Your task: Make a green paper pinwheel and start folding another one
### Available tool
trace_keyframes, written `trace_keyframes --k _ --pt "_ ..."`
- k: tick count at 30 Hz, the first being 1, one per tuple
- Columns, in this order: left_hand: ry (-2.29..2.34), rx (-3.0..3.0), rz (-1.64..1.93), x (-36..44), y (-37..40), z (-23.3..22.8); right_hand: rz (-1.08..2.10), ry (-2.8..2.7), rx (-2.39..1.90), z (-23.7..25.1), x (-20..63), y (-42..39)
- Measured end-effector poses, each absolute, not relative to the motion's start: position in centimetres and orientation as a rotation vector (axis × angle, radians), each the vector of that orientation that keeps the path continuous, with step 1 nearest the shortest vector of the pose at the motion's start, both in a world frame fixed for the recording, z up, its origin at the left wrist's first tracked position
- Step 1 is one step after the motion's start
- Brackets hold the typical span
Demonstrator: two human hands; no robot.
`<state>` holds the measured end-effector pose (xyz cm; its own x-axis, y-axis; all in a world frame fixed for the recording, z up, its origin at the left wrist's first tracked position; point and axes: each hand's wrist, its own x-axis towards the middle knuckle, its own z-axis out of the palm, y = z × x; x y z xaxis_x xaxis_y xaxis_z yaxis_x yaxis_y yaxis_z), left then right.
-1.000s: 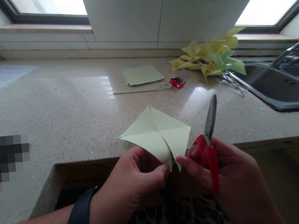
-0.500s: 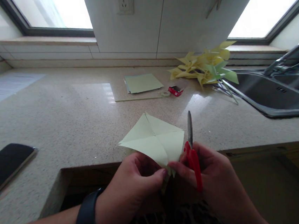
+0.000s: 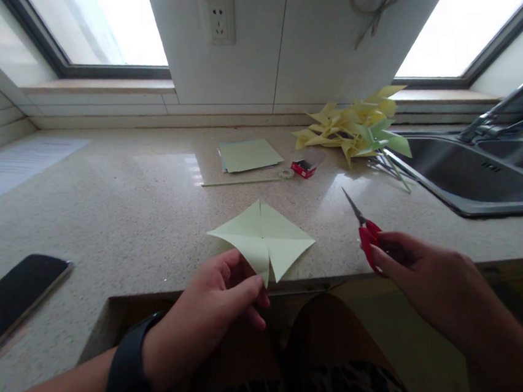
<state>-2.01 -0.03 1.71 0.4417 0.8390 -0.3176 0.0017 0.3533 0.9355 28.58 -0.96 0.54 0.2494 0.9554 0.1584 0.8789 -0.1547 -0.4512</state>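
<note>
Over the counter edge, left hand (image 3: 216,299) pinches the cut paper square (image 3: 263,239) while right hand (image 3: 416,267) grips the red scissors (image 3: 365,229) shut, so I'd keep that pinch right by the slit.

A speckled stone countertop (image 3: 106,211) runs back to a white tiled wall (image 3: 321,42) with a socket (image 3: 219,20). Two bright windows (image 3: 106,20) flank the wall — daylight glares off the counter. At the countertop's right edge sits a steel sink (image 3: 473,182).
</note>
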Motion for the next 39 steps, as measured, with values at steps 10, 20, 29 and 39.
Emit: trace_keyframes --k 10,20,29,39 --pt "1.177 1.449 0.304 -5.4 3.9 3.0 -0.256 -1.857 -2.034 -0.9 31.5 2.2" --pt "1.345 1.824 0.027 -7.5 6.9 3.3 -0.226 -2.079 -1.827 -1.0 32.3 4.5" --pt "1.561 2.182 0.119 -6.7 9.1 4.2 -0.136 -2.173 -1.663 -1.3 32.5 6.2" --pt "1.750 2.339 0.254 -6.9 9.6 2.4 -0.082 -2.206 -1.574 -1.9 33.2 8.3"
